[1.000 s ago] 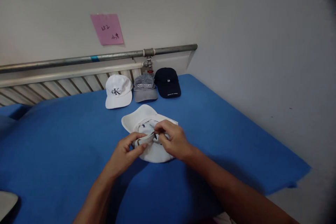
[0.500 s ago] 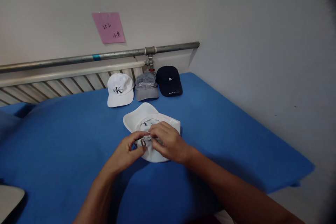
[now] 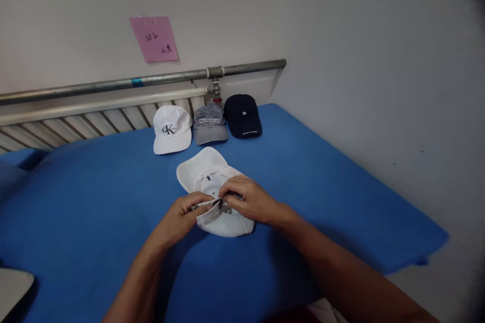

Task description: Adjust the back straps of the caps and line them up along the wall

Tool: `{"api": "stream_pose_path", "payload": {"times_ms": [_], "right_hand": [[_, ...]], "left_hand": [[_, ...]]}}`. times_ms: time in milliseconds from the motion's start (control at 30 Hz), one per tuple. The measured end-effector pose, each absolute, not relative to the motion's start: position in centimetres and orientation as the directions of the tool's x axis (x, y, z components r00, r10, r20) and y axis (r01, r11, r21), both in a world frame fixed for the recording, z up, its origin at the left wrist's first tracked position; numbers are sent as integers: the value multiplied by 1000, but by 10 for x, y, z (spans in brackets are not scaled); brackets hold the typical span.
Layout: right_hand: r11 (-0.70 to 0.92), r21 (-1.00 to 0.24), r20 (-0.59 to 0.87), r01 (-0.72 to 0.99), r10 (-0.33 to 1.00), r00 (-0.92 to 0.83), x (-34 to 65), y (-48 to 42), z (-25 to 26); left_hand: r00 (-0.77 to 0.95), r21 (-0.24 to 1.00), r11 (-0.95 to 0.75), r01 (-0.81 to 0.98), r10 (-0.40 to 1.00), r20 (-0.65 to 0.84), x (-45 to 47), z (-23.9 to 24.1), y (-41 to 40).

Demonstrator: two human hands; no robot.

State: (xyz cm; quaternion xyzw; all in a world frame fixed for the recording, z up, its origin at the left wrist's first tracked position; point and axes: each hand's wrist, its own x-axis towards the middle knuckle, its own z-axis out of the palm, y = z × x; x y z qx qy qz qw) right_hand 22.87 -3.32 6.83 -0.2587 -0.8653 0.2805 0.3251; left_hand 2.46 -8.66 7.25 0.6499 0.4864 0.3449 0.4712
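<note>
A white cap [image 3: 204, 171] with a small dark logo lies on the blue bed cover [image 3: 94, 202], its brim pointing away from me. My left hand [image 3: 180, 219] pinches the cap's back strap [image 3: 208, 210] from the left. My right hand [image 3: 250, 201] is closed on the same strap and its buckle from the right. Both hands rest over the rear of the cap and hide part of its crown.
Three caps stand in a row at the far edge: a white one with black letters [image 3: 170, 131], a grey one [image 3: 209, 123], a dark navy one [image 3: 242, 116]. Behind them run a metal pipe [image 3: 113, 83] and a slatted rail. A pink note [image 3: 154, 39] hangs on the wall.
The strap has shifted between my fingers and the cap's rear has turned slightly toward me; my right hand moved a little right. The three far caps stayed put.
</note>
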Motion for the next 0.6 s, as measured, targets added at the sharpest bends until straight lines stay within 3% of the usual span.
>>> {"api": "stream_pose_path", "payload": {"times_ms": [233, 400, 500, 600], "right_hand": [[683, -639, 371, 355, 677, -635, 222, -34, 61], [491, -700, 333, 519, 867, -371, 230, -14, 51], [370, -853, 283, 368, 921, -268, 237, -8, 55], [309, -944, 262, 120, 917, -300, 239, -13, 68]], "left_hand": [[351, 958, -53, 282, 935, -52, 18, 66, -87], [444, 971, -66, 229, 895, -44, 15, 74, -93], [401, 973, -117, 201, 916, 27, 4, 75, -91], [120, 959, -210, 189, 974, 190, -15, 69, -81]]}}
